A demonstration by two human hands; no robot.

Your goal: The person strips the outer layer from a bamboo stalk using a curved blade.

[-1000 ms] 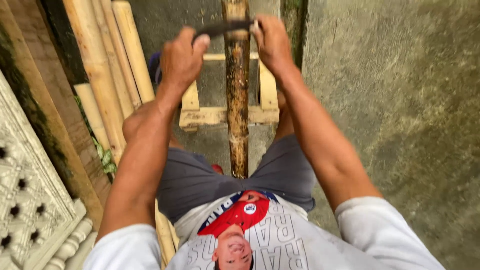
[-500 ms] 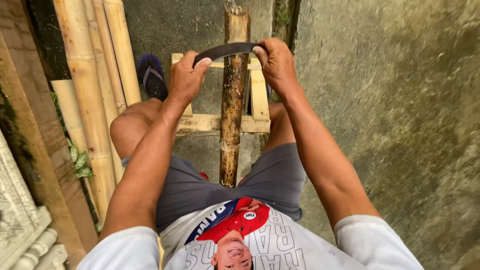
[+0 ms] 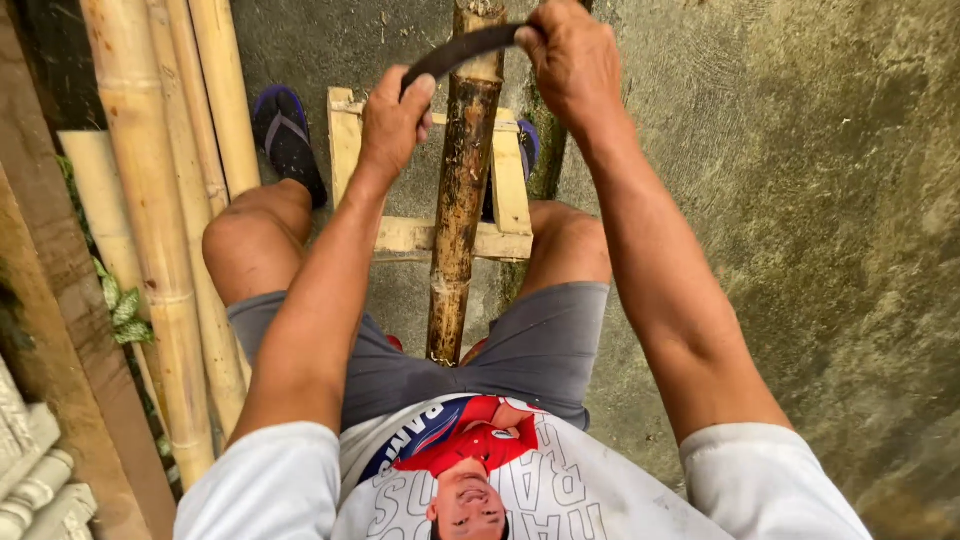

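Both fists clamped on a curved dark blade (image 3: 462, 48): left hand (image 3: 395, 120) wrapped tight round its lower, near end, right hand (image 3: 570, 62) closed over the far, higher end at the top of the view. Blade arched across a brown bamboo pole (image 3: 460, 200), touching its upper face, slanting up from left to right. Pole running straight away from the body, near end tucked between the thighs just above the grey shorts (image 3: 520, 350), far end past the top edge. Under the pole, a pale wooden frame (image 3: 420, 235) on the ground, one crosspiece passing beneath it, two side rails flanking it. Knees spread to either side of the frame. Left foot in a dark flip-flop (image 3: 288, 140) just beside the frame's left rail; another sandal partly hidden behind the right rail. Further left, a bundle of pale yellow bamboo poles (image 3: 150, 200) leaning lengthwise, well apart from the blade. Rough grey-green concrete floor (image 3: 800, 250) to the right. Carved white stonework (image 3: 30, 470) in the bottom-left corner.
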